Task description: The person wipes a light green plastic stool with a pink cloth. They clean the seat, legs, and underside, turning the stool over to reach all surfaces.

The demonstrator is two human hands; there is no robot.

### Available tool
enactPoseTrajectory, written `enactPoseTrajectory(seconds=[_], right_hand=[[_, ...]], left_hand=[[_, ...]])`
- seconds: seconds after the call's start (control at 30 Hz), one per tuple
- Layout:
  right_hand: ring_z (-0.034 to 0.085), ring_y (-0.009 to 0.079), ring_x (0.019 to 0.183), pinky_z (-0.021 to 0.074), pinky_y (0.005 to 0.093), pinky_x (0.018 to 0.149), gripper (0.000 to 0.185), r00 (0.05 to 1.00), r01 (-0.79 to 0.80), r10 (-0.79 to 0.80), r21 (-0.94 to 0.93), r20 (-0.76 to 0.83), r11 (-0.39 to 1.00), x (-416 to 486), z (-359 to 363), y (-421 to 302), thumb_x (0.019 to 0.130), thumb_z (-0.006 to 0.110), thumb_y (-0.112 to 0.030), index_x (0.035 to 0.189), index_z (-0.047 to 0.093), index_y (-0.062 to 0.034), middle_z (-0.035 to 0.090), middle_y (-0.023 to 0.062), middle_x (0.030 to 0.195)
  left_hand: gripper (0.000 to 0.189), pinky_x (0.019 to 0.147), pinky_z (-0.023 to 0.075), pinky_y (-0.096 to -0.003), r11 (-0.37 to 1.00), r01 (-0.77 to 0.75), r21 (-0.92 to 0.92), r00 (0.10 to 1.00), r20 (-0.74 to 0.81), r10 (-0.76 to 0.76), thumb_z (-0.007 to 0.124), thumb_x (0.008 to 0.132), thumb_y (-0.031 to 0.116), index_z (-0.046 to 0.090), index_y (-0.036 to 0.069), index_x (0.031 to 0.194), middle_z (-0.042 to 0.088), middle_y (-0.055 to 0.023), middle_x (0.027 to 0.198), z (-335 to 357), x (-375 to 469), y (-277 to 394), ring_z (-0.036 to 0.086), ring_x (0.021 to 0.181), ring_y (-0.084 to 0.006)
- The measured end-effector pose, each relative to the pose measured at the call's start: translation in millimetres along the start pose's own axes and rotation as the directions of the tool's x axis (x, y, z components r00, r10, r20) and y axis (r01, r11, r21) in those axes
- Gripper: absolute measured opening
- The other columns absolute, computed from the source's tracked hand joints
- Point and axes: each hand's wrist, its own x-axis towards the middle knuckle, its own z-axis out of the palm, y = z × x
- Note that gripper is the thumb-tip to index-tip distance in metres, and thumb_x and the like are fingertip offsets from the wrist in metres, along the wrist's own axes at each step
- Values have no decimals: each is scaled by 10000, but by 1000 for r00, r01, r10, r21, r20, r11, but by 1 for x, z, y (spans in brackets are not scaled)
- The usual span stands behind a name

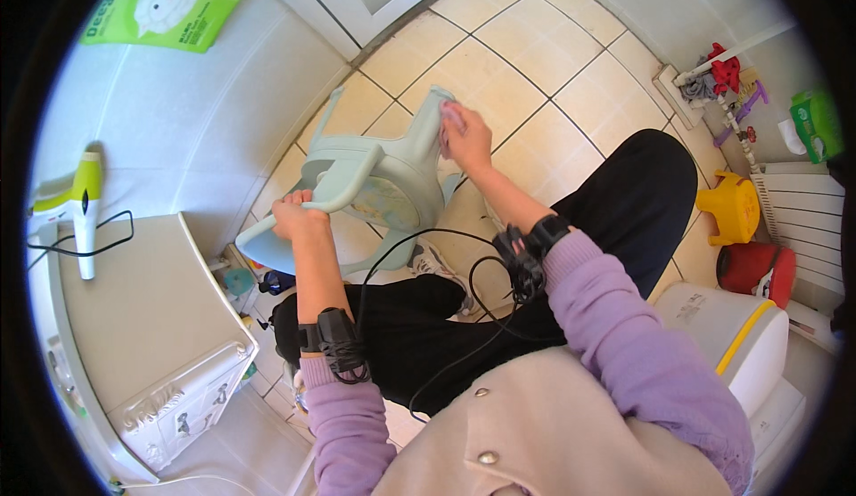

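A pale green plastic child's chair [418,138] lies tipped over on the tiled floor before me, its round patterned seat [384,201] facing partly towards me. My left hand [299,215] grips the curved rim of its backrest. Pressed against the outer end of one leg is a pink cloth [449,121], held in the fingers of my right hand [468,136]. Black straps with bundled cable sit on both forearms.
A black cable [471,282] loops between my forearms above my legs. At left stands a cabinet [147,295] with a hair dryer [87,208]. A yellow stool [732,208], a red container [759,272] and a white radiator [806,211] are at right.
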Motion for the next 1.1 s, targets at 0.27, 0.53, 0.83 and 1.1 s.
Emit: enactPoseTrajectory(seconds=[0.27, 0.53, 0.83, 1.1], right_hand=[[701, 343, 970, 543, 383, 852, 248, 986, 152, -149, -38, 77, 988, 4, -11, 4, 883, 668, -153, 1100, 731, -50, 716, 185, 1035], [690, 366, 865, 545, 412, 789, 221, 997, 23, -22, -6, 80, 1000, -27, -5, 12, 843, 696, -193, 1004, 740, -49, 715, 187, 908], [683, 343, 879, 538, 406, 805, 205, 988, 148, -153, -158, -18, 976, 35, -12, 24, 827, 719, -211, 947, 753, -48, 698, 186, 936], [712, 219, 890, 550, 343, 820, 297, 998, -49, 51, -64, 28, 997, 53, -5, 24, 847, 742, -281, 1009, 747, -32, 749, 122, 957]], left_hand=[[139, 461, 271, -329, 1000, 9, 15, 1000, 8, -9, 399, 867, -25, 287, 50, 832, 362, -42, 708, -4, -1, 1, 299, 532, -166], [125, 452, 268, -320, 1000, 6, 13, 1000, -18, -5, 384, 870, -22, 289, 59, 854, 348, -26, 706, 5, -7, 3, 299, 530, -159], [136, 459, 268, -316, 1000, 15, 3, 1000, -6, -15, 395, 925, -8, 323, 102, 958, 331, -3, 699, 1, -5, 3, 289, 528, -150], [170, 466, 264, -305, 996, 87, -33, 996, -1, -87, 398, 923, -15, 375, 143, 981, 317, 8, 684, -5, 10, 2, 282, 527, -138]])
